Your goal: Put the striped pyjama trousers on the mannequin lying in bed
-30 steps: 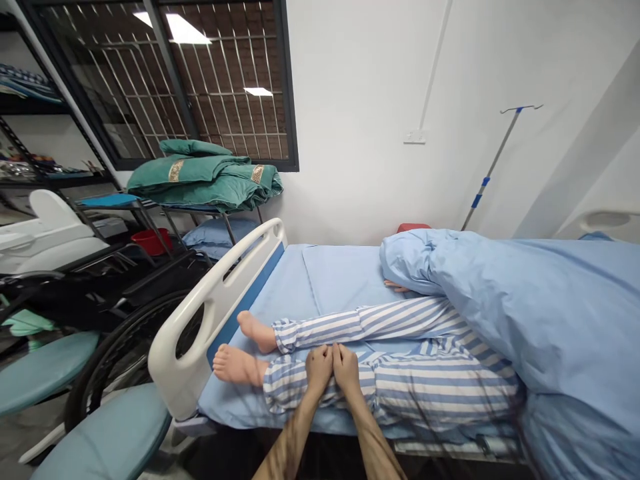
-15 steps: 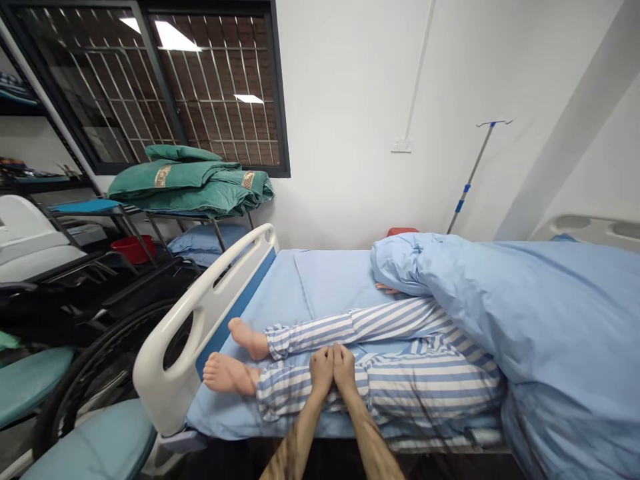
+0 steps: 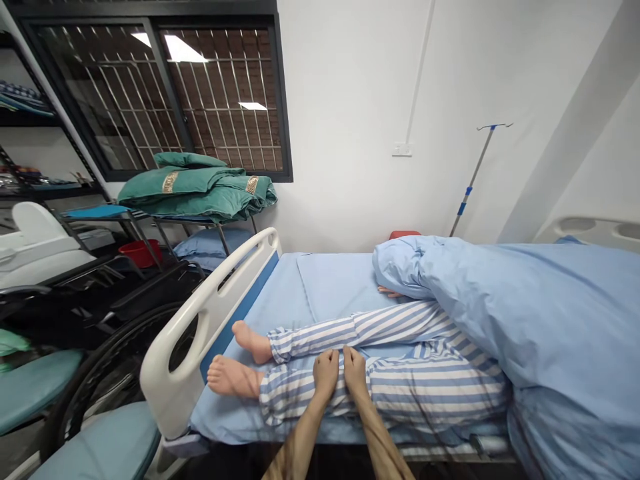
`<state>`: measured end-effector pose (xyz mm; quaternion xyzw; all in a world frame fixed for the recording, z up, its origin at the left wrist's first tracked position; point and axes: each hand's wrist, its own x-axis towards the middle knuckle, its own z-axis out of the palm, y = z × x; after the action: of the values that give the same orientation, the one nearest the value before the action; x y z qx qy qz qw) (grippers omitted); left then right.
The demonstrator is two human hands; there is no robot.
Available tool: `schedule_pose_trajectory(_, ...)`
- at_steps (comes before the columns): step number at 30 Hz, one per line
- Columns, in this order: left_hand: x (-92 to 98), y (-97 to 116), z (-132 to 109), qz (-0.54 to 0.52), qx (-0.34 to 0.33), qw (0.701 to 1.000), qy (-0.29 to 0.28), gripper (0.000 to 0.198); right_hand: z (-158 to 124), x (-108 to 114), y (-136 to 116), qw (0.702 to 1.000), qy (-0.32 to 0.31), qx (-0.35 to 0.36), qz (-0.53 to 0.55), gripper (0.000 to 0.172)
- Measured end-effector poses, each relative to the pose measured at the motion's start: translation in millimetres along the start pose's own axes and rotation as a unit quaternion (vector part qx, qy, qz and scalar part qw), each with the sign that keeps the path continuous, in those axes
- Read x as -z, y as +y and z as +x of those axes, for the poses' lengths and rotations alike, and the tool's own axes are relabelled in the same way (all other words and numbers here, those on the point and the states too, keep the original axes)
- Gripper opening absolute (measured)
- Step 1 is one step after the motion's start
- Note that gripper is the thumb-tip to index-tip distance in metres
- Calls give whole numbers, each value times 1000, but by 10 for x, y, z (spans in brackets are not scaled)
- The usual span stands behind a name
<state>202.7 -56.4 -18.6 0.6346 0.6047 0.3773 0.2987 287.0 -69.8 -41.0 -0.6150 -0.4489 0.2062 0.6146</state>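
A figure in blue-and-white striped pyjamas lies on a hospital bed, bare feet towards the white footboard. A light blue quilt covers its upper body. My left hand and my right hand lie side by side on the near lower leg. Their fingers are held together and curve over the striped trouser cloth. A narrow gap shows between the two hands.
A black wheelchair and teal chair seats stand left of the footboard. Folded green blankets lie on a rack under the barred window, with a red basin below. A drip stand leans by the far wall.
My two hands have slid a little to the right along the near leg and parted slightly. The view has shifted a bit; the figure has not moved.
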Motion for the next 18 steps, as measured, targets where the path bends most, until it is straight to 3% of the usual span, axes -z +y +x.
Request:
schedule_pose_trajectory(3, -92, 141, 13, -26, 18, 999, -10, 34, 36, 28, 0, 999, 5, -24, 31, 49)
schedule_pose_trajectory(6, -222, 260, -16, -72, 25, 997, 14, 35, 61, 68, -3, 997, 8, -45, 69, 48)
schedule_pose_trajectory(12, -362, 236, -139, -75, 25, 997, 6, 38, 105, 134, -21, 988, 39, -103, 112, 51)
schedule_pose_trajectory(18, -343, 253, -163, -41, 9, 999, -5, 40, 253, 350, -299, 996, 11, -42, 75, 54)
